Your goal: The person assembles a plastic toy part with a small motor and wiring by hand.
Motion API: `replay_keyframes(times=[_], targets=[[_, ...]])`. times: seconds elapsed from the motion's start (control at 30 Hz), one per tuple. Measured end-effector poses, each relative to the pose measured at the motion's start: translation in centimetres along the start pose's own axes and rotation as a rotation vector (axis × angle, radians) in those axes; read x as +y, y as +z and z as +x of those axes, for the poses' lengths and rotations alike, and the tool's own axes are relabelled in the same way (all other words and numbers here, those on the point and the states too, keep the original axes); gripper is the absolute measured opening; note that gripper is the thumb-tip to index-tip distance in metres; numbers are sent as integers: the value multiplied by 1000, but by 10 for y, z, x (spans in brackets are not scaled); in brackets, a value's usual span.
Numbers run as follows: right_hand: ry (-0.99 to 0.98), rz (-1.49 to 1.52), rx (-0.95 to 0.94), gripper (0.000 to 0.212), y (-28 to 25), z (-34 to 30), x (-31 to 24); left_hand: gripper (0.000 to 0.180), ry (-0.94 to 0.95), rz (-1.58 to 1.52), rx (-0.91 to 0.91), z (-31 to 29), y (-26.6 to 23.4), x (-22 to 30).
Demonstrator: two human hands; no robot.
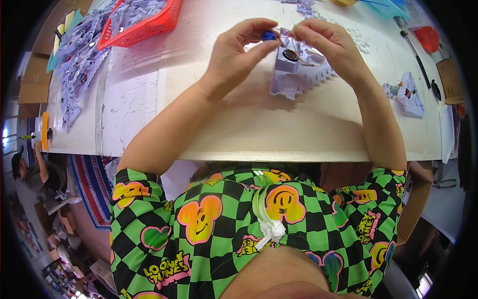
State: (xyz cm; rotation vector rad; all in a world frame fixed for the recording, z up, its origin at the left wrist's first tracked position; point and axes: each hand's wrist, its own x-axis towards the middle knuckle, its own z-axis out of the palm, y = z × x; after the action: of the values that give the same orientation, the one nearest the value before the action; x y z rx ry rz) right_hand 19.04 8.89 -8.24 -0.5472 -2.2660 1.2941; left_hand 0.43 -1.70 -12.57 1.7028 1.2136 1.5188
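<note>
A pale lilac plastic housing (287, 82) with a toothed edge lies on the white table in front of me, under both hands. A round black part, perhaps a small speaker (290, 55), sits in it, and thin wires (314, 62) run out to the right. Over its upper left corner, my left hand (234, 55) is closed, with a small blue part (269, 35) between thumb and forefinger. My right hand (334, 46) is closed in a pinch at the housing's upper edge; whatever is between those fingertips is too small to make out.
At the far left stand a red basket (144, 31) of lilac parts and a heap of similar pieces (82, 70). To the right lie another lilac assembly (412, 97), a long black-handled tool (416, 55) and a red bag (427, 39). Small white pieces (359, 41) lie beyond my right hand. A person (37, 169) is at lower left.
</note>
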Motion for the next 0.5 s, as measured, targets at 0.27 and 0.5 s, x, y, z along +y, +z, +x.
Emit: replay_keyframes(times=[0.27, 0.5], targets=[[21, -647, 60, 30, -27, -22, 16, 35, -350, -111, 32, 8, -27, 7], [335, -694, 20, 28, -27, -44, 9, 46, -364, -191, 20, 11, -28, 24]])
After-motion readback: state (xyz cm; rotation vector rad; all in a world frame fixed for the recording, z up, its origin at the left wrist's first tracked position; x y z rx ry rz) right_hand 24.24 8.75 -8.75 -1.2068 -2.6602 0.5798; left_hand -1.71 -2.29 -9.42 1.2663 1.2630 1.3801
